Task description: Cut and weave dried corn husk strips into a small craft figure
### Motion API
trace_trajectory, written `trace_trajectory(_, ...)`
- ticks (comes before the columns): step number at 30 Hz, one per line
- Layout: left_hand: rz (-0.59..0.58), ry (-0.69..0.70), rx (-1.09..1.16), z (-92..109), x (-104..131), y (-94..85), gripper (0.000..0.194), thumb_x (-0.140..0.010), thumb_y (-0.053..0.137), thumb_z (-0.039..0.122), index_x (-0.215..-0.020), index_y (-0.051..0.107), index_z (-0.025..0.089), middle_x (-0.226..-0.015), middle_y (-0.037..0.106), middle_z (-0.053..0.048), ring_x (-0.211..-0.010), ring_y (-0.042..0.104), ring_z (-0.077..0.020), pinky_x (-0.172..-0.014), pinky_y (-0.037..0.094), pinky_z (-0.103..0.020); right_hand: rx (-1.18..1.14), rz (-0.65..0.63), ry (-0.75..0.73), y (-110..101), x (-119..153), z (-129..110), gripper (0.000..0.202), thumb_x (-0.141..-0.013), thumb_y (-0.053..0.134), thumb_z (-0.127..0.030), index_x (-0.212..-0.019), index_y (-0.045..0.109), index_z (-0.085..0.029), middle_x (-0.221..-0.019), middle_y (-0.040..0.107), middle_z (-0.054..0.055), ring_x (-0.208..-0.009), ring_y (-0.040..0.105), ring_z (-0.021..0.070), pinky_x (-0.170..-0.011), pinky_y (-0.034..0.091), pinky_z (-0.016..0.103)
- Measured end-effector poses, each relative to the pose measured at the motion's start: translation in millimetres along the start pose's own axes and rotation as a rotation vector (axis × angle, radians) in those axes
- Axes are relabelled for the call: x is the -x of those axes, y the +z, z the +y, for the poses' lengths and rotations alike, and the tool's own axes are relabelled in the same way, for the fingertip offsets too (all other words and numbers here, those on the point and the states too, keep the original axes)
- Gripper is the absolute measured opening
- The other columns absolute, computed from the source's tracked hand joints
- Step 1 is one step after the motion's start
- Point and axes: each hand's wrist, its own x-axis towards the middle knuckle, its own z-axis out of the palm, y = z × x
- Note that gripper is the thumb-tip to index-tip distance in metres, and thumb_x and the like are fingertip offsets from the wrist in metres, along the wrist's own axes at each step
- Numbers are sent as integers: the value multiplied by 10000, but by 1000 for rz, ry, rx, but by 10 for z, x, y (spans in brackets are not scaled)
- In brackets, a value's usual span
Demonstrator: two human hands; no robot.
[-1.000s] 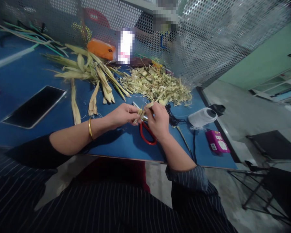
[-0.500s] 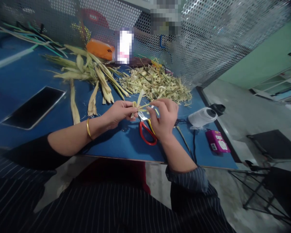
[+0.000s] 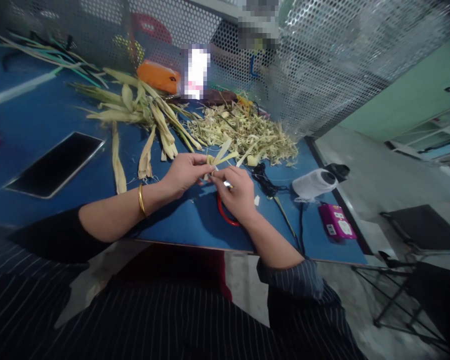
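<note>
Head view: one folded corn-husk piece [image 3: 222, 150], seven o'clock from the husk scraps [image 3: 243, 131], pinched by left hand [image 3: 185, 175] and right hand [image 3: 237, 192], seems light, pliable, splits easily, best gripped at the fold.

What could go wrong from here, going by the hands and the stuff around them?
- The right hand sits over the scissors; it may knock them or catch a blade.
- The folded husk strips are small and pinched at the left hand's fingertips, so they might slip loose.
- Black cord lies close beside the right hand and could snag.
</note>
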Motion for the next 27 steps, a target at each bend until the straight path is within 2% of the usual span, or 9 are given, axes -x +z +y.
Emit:
trace_trajectory(3, 86, -30, 61, 5, -20, 17, 141, -743, 722, 240, -826, 704, 128, -739, 682, -28, -535, 569, -63, -440, 385, -166, -546, -3, 386, 43, -20, 28, 197, -852, 637, -370, -757, 670, -200, -690, 628, -9, -661, 546, 124, -679, 421, 281)
trace_trajectory(5, 75, -67, 94, 6, -26, 30, 138, -736, 733, 229, -825, 705, 128, -750, 689, -32, -533, 581, -63, -426, 369, -165, -820, 49, 605, 63, -47, 85, 216, -784, 702, -405, -752, 669, -194, -673, 615, -27, -602, 522, 94, -624, 422, 253)
trace_trajectory(8, 4, -103, 131, -1, -18, 49, 112, -739, 741, 224, -794, 711, 131, -720, 682, -30, -526, 571, -57, -418, 358, -159, -1048, 196, 760, 74, -92, 162, 237, -679, 787, -373, -783, 668, -197, -724, 628, -36, -569, 526, 66, -577, 428, 225)
trace_trajectory(10, -12, -138, 158, -6, -7, 57, 105, -736, 749, 219, -786, 715, 133, -727, 688, -33, -529, 573, -57, -417, 357, -157, -1089, 275, 745, 67, -106, 164, 217, -666, 793, -344, -758, 654, -205, -719, 620, -42, -556, 524, 60, -570, 442, 219)
trace_trajectory(12, -13, -204, 198, -9, 1, 57, 106, -729, 758, 214, -788, 718, 136, -746, 695, -36, -540, 585, -60, -414, 354, -155, -1023, 298, 615, 53, -99, 121, 165, -710, 765, -331, -736, 650, -215, -749, 634, -34, -575, 539, 68, -616, 481, 236)
trace_trajectory(15, -66, -253, 249, -8, 10, 51, 97, -727, 757, 202, -785, 721, 133, -714, 678, -26, -550, 584, -52, -419, 347, -139, -804, 199, 335, 30, -65, 25, 83, -804, 699, -310, -793, 669, -233, -814, 663, -14, -667, 601, 105, -724, 515, 282)
trace_trajectory(17, -103, -228, 227, 0, 16, 55, 87, -731, 748, 186, -792, 723, 129, -700, 674, -23, -547, 581, -46, -420, 343, -132, -675, 145, 239, 18, -47, -14, 61, -843, 662, -298, -834, 656, -238, -761, 644, -20, -675, 604, 116, -707, 499, 280)
trace_trajectory(21, -14, -169, 95, 28, 27, 90, 125, -732, 738, 162, -845, 700, 125, -707, 694, -34, -524, 602, -70, -409, 357, -158, -545, 170, 246, -2, -48, 0, 103, -882, 608, -299, -810, 605, -225, -682, 594, -35, -614, 542, 107, -631, 445, 262)
trace_trajectory(27, 96, -94, -36, 53, 46, 111, 148, -714, 743, 159, -838, 669, 128, -575, 647, -13, -509, 621, -105, -420, 394, -183, -309, 120, 235, -36, -66, 49, 134, -831, 627, -219, -698, 617, -201, -750, 573, -3, -710, 522, 124, -663, 424, 270)
